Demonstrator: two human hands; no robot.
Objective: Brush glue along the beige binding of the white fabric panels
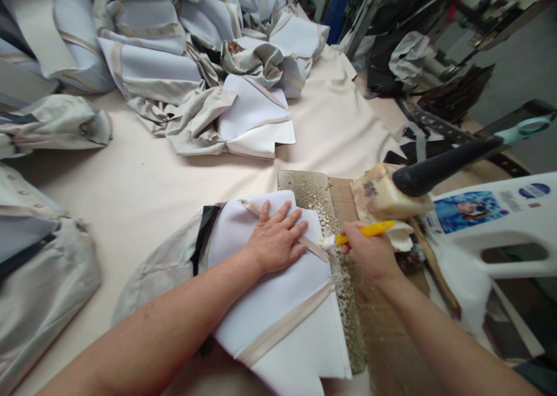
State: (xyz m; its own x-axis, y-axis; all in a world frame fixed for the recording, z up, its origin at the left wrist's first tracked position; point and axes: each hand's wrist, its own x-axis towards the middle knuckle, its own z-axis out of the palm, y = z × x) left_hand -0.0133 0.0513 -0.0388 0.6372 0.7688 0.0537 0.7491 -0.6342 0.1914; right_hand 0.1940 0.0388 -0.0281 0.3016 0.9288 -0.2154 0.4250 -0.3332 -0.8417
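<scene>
My left hand [276, 236] lies flat, fingers spread, on a white fabric piece [270, 291] with beige seam strips, pressing it to the table. My right hand [369, 254] is closed round a yellow-handled brush [365, 230]; its white bristle end touches the fabric's right edge over a glue-crusted metal plate [324, 210]. Just beyond the brush stands a glue-smeared pot [383, 195] with a black handle [444, 164] over it.
Piles of grey and white sewn covers [183, 59] fill the far side and left of the beige-covered table [130, 187]. A white plastic jug [500, 222] lies at the right. Teal-handled scissors [522, 129] and dark straps sit further right.
</scene>
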